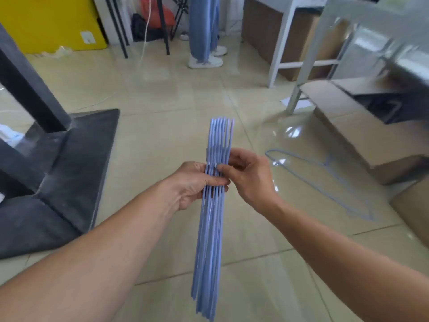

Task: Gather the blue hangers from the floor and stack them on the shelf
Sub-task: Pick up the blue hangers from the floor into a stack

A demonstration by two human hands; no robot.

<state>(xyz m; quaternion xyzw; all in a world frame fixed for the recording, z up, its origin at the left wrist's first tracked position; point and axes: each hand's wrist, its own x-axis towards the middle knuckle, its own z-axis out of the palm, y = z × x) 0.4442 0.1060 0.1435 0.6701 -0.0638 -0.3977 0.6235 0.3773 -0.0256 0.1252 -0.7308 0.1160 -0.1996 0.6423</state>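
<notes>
glossy floor tiles (pixel 167 94), smooth blue hangers (pixel 210 228)

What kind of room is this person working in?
Probably a workroom or storeroom: cardboard boxes sit on the tiled floor under white metal frames, beside a heavy grey machine base.

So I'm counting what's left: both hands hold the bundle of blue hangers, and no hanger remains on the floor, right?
Not quite. The left hand and right hand do hold the bundle of blue hangers, but the head view shows one blue hanger lying on the floor, to the right.
</notes>
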